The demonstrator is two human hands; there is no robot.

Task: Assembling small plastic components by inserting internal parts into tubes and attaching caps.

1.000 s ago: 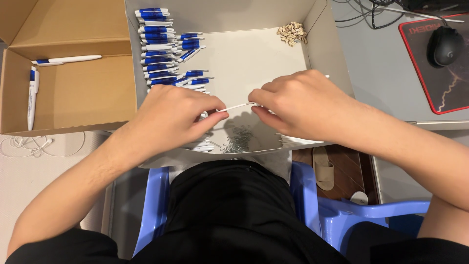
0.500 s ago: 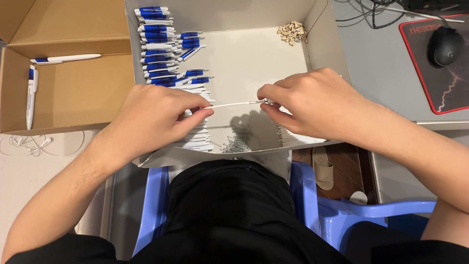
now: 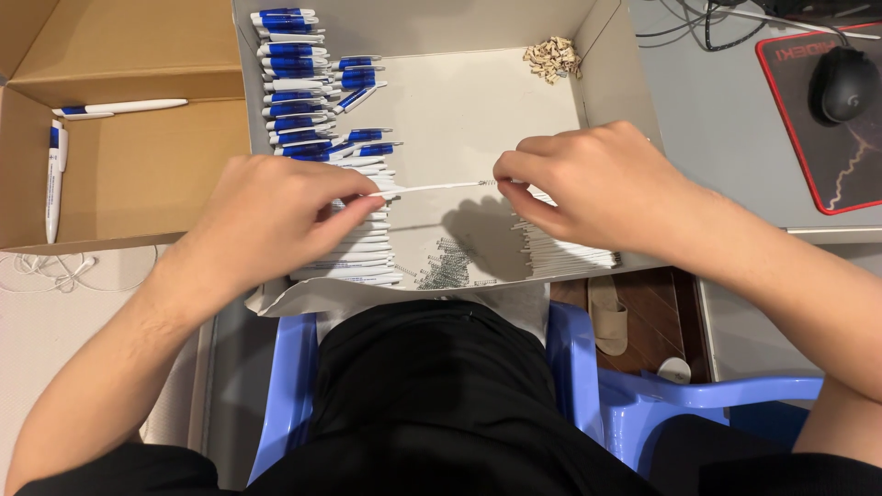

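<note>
My left hand (image 3: 276, 216) pinches one end of a thin white pen refill (image 3: 432, 187) held level above a white cardboard box (image 3: 459, 101). My right hand (image 3: 597, 188) pinches the other end, where a small metal spring (image 3: 487, 184) sits on the tip. Below the hands, the box holds white pen barrels (image 3: 363, 253), a stack of white refills (image 3: 570, 257) and a heap of small springs (image 3: 446, 266). Blue-and-white pen parts (image 3: 299, 83) lie in rows at the box's far left.
A brown cardboard box (image 3: 138, 174) on the left holds finished blue-and-white pens (image 3: 55, 179). A pile of small tan pieces (image 3: 554, 57) lies in the white box's far corner. A black mouse (image 3: 843, 83) rests on a red-edged pad at right. Blue plastic chair (image 3: 588, 367) below.
My hands have drawn apart, so more of the white refill shows between them. My right hand moved right with the spring end; the left shifted slightly left.
</note>
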